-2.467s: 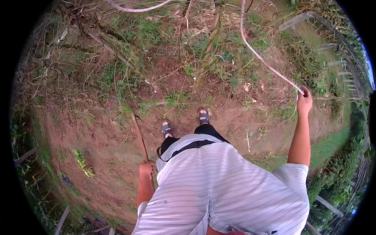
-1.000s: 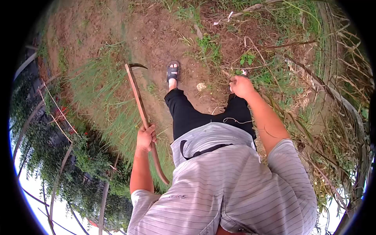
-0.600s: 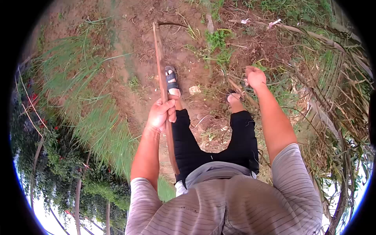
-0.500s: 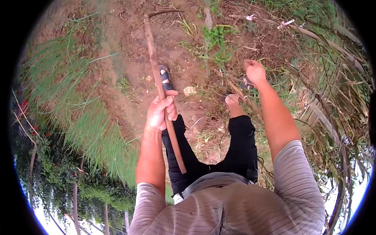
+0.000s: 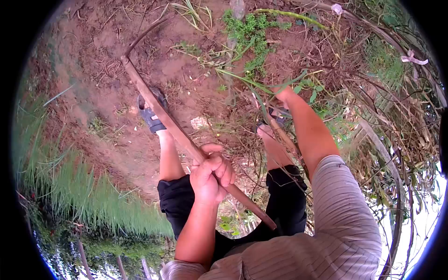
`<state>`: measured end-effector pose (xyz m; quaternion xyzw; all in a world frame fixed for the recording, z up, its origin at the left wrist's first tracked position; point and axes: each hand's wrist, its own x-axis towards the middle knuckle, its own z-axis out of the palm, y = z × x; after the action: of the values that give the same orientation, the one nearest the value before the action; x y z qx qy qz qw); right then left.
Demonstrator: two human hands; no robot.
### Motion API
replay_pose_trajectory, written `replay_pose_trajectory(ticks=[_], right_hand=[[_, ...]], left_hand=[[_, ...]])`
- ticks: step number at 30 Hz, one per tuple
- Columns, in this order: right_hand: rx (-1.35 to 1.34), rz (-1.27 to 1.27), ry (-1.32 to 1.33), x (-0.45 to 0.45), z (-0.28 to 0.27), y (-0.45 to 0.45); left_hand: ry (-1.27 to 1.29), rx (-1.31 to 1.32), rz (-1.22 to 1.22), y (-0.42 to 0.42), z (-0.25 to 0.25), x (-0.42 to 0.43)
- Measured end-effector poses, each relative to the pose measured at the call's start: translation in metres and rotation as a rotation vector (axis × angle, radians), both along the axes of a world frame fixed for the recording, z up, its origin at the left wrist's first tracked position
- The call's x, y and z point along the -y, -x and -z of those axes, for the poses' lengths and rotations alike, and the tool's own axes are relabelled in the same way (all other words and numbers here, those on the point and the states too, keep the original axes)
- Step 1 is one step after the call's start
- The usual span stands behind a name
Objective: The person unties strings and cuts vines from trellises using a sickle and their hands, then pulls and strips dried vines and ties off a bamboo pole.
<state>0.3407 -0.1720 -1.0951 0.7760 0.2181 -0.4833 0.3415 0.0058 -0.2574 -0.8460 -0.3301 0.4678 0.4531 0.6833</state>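
My left hand (image 5: 211,176) is closed around the wooden handle of a sickle (image 5: 161,113). The handle slants from upper left to lower right across my body, its butt end near my right thigh. At the far end a thin, dark curved blade (image 5: 143,37) points up and right, over bare soil. My right hand (image 5: 283,94) reaches down near my right foot, its fingers closed at long green grass blades (image 5: 245,81) that stretch left from it. Leaves and stems partly hide the fingertips.
A low leafy green plant (image 5: 254,44) grows ahead. Dry stalks and vines (image 5: 392,140) crowd the right side, with a pale ribbon (image 5: 414,58) tied on one. Tall grass (image 5: 84,186) lines the left. My sandalled left foot (image 5: 151,112) stands on soil beneath the handle.
The sickle has tilted, its blade end swinging left and down, while my left hand moved right and closer to my body. My right hand moved slightly left and down, into the grass blades.
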Motion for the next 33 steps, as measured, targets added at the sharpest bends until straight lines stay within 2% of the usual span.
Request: replay_pose_trajectory(ticks=[2, 5, 7, 9, 13, 20, 22, 23, 24, 26, 27, 28, 31, 33], right_hand=[[0.016, 0.382, 0.021, -0.011, -0.009, 0.025], [-0.023, 0.416, 0.017, -0.008, 0.013, 0.028], [-0.064, 0.301, 0.029, -0.003, 0.02, 0.021], [-0.095, 0.141, 0.057, 0.004, 0.023, 0.011], [-0.166, -0.201, 0.118, 0.016, 0.024, 0.003], [-0.266, -0.71, 0.177, 0.017, 0.025, 0.01], [-0.338, -0.925, 0.202, 0.023, 0.036, 0.005], [-0.497, -1.155, 0.192, 0.026, 0.044, 0.0], [-0.456, -1.15, 0.274, 0.007, 0.018, 0.03], [-0.464, -1.195, 0.259, 0.007, 0.007, 0.036], [-0.48, -1.222, 0.25, 0.008, 0.006, 0.033], [-0.441, -1.256, 0.254, 0.039, 0.044, -0.029], [-0.493, -1.259, 0.235, 0.017, 0.005, 0.016], [-0.449, -1.292, 0.328, 0.018, 0.005, 0.018]], left_hand=[[-0.009, 0.0, 0.049, 0.008, -0.001, -0.005], [-0.044, 0.017, 0.04, 0.008, -0.001, -0.01], [-0.04, 0.041, 0.015, 0.002, -0.003, -0.012], [-0.01, 0.022, 0.131, -0.003, -0.004, -0.013], [0.019, 0.11, 0.145, 0.006, 0.0, -0.019], [0.041, 0.06, 0.182, 0.012, 0.003, -0.012], [0.051, 0.022, 0.243, 0.016, 0.004, -0.009], [0.044, 0.018, 0.23, 0.019, 0.005, -0.007], [0.058, 0.008, 0.261, 0.021, 0.006, -0.005], [0.086, -0.002, 0.276, 0.029, 0.008, -0.002], [0.098, -0.004, 0.26, 0.034, 0.008, -0.001], [0.088, -0.01, 0.286, 0.039, 0.009, -0.002], [0.071, -0.025, 0.29, 0.045, 0.013, 0.0], [0.062, -0.052, 0.298, 0.045, 0.014, 0.0]])
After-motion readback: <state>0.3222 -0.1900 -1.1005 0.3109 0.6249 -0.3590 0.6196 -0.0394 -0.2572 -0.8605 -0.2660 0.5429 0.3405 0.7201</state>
